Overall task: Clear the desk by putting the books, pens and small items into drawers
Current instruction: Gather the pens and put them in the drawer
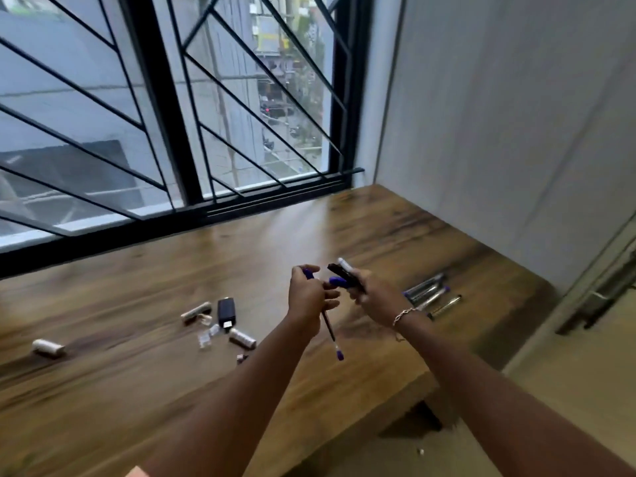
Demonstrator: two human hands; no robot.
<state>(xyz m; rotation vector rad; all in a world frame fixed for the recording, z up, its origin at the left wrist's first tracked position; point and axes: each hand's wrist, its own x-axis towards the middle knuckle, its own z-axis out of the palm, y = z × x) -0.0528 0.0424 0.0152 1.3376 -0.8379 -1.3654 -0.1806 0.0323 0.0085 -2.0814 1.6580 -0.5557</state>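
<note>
Though illegible, pens (328,327) in both hands (307,297)

Legible text, labels, numbers: none.
- Pen (329,327) gripped in the left hand (306,297), and pen bundle (344,273) gripped in the right hand (373,299): barrels blurred, no print readable.
- Loose pens (430,296), right side of desk: markings too small to tell.
- Black device (226,312), left of the hands: no readable label.
- Yellow-green signboards (272,36), far through the window: blurred, unreadable.
</note>
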